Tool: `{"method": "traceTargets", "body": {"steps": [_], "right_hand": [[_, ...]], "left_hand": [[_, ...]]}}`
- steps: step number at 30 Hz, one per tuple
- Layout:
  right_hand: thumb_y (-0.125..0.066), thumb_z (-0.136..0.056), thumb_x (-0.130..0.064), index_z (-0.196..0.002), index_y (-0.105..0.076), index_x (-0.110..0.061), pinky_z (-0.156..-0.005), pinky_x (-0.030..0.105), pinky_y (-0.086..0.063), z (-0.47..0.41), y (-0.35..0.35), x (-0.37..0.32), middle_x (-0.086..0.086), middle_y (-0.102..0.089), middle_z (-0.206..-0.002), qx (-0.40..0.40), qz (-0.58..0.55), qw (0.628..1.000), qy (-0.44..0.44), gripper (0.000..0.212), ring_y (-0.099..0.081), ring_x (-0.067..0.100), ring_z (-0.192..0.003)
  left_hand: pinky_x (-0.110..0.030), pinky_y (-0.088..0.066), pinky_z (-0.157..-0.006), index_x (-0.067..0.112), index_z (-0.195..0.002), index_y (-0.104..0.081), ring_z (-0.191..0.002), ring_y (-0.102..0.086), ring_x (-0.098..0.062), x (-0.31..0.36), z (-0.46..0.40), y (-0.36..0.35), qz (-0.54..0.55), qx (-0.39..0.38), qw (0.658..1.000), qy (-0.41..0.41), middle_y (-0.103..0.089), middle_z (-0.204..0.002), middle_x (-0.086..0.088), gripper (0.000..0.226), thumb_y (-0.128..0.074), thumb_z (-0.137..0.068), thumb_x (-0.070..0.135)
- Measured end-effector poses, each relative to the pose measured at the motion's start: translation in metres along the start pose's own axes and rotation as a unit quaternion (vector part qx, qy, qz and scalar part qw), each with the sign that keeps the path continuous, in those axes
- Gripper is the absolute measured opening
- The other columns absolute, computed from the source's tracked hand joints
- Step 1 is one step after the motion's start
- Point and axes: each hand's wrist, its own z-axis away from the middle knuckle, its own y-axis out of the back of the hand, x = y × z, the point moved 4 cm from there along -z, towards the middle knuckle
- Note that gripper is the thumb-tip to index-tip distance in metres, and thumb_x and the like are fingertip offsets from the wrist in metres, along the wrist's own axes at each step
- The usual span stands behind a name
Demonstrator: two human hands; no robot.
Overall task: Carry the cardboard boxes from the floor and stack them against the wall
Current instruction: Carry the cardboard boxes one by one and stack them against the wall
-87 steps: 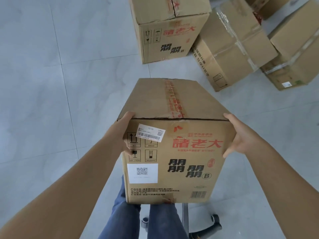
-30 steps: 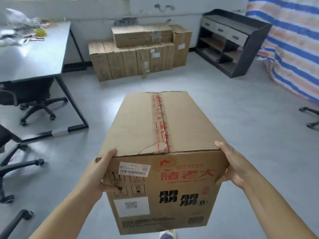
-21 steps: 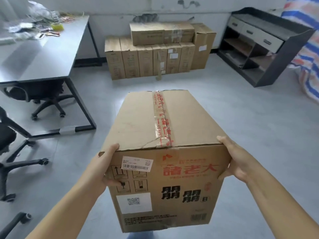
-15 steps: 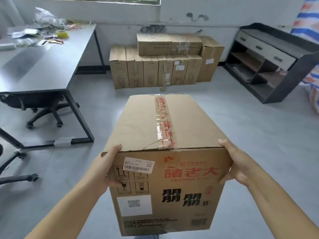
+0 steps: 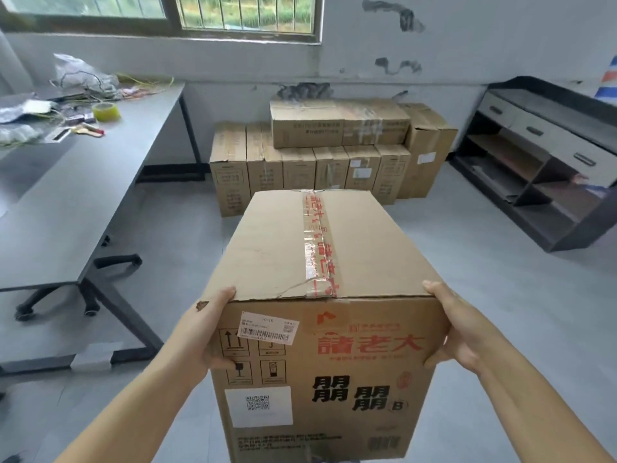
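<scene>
At chest height: left hand (image 5: pixel 203 332), right hand (image 5: pixel 457 332) clamp carried box (image 5: pixel 317 295); fingers hidden behind its sides.

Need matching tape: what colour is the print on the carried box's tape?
Red print on clear tape, head view.

There is only one view, from a camera worn on the person's head. It looks forward and a little down, from above the carried box (image 5: pixel 320 329), which is very near and fills the lower middle. The left hand (image 5: pixel 203 332) and right hand (image 5: pixel 457 329) enter from the bottom corners. Further ahead the view reaches the wall (image 5: pixel 467 45) with the stacked boxes (image 5: pixel 334 152) against it. The desk (image 5: pixel 83 195) lies along the left edge, the shelf unit (image 5: pixel 551 155) at the right. The wide lens bends straight lines near the borders.
</scene>
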Motion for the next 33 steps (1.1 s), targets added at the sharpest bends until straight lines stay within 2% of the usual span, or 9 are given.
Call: {"method": "traceTargets", "body": {"steps": [6, 11, 16, 19, 25, 30, 33], "right_hand": [[-0.046, -0.093, -0.045, -0.109, -0.061, -0.036, -0.061, 0.076, -0.045, -0.142, -0.041, -0.090, 0.004, -0.060, -0.115, -0.034, 0.035, 0.999, 0.004, 0.023, -0.056, 0.033, -0.101], [-0.048, -0.092, -0.046, -0.117, -0.055, -0.028, -0.060, 0.071, -0.049, -0.245, -0.093, -0.185, 0.009, -0.061, -0.111, -0.072, 0.082, 0.994, -0.008, 0.032, -0.058, 0.034, -0.096], [-0.047, -0.093, -0.044, -0.100, -0.057, -0.041, -0.058, 0.076, -0.045, -0.326, -0.162, -0.270, 0.006, -0.063, -0.106, -0.113, 0.114, 0.987, 0.024, 0.013, -0.060, 0.032, -0.092], [-0.047, -0.093, -0.044, -0.096, -0.057, -0.044, -0.060, 0.076, -0.045, -0.374, -0.211, -0.313, 0.006, -0.064, -0.107, -0.138, 0.128, 0.981, 0.042, 0.010, -0.062, 0.033, -0.094], [-0.046, -0.094, -0.043, -0.115, -0.055, -0.040, -0.061, 0.071, -0.048, -0.464, -0.315, -0.398, 0.009, -0.064, -0.109, -0.138, 0.105, 0.984, 0.047, 0.023, -0.060, 0.038, -0.097], [-0.050, -0.091, -0.042, -0.097, -0.058, -0.041, -0.061, 0.075, -0.045, -0.525, -0.388, -0.476, 0.008, -0.063, -0.109, -0.137, 0.066, 0.986, 0.061, 0.009, -0.058, 0.039, -0.097], [-0.052, -0.089, -0.044, -0.088, -0.060, -0.045, -0.054, 0.071, -0.047, -0.565, -0.419, -0.517, 0.004, -0.064, -0.105, -0.139, 0.055, 0.986, 0.076, 0.009, -0.061, 0.036, -0.091]], "left_hand": [[-0.063, -0.052, -0.077, 0.025, -0.102, -0.060, -0.089, -0.060, -0.025, 0.067, -0.109, -0.047, 0.020, 0.030, 0.999, -0.004, -0.068, -0.096, -0.006, 0.021, -0.057, -0.089, 0.042], [-0.063, -0.052, -0.074, 0.019, -0.101, -0.060, -0.088, -0.060, -0.027, 0.136, -0.185, -0.069, 0.056, 0.080, 0.995, 0.003, -0.067, -0.094, -0.010, 0.025, -0.059, -0.089, 0.041], [-0.061, -0.053, -0.074, 0.022, -0.096, -0.062, -0.085, -0.062, -0.025, 0.197, -0.255, -0.068, 0.097, 0.123, 0.988, -0.006, -0.070, -0.089, -0.008, 0.021, -0.058, -0.089, 0.041], [-0.057, -0.054, -0.069, 0.026, -0.093, -0.061, -0.083, -0.061, -0.023, 0.236, -0.312, -0.056, 0.112, 0.138, 0.984, -0.023, -0.069, -0.087, -0.005, 0.017, -0.058, -0.089, 0.042], [-0.056, -0.055, -0.065, 0.021, -0.092, -0.061, -0.087, -0.063, -0.028, 0.340, -0.434, -0.028, 0.120, 0.147, 0.981, -0.048, -0.069, -0.091, -0.010, 0.022, -0.060, -0.087, 0.042], [-0.062, -0.052, -0.072, 0.018, -0.094, -0.057, -0.089, -0.064, -0.033, 0.442, -0.523, -0.012, 0.127, 0.132, 0.980, -0.078, -0.069, -0.090, -0.013, 0.027, -0.062, -0.085, 0.044], [-0.057, -0.054, -0.065, 0.023, -0.095, -0.060, -0.083, -0.066, -0.031, 0.493, -0.571, -0.012, 0.120, 0.124, 0.979, -0.106, -0.072, -0.077, -0.006, 0.024, -0.061, -0.084, 0.044]]}}
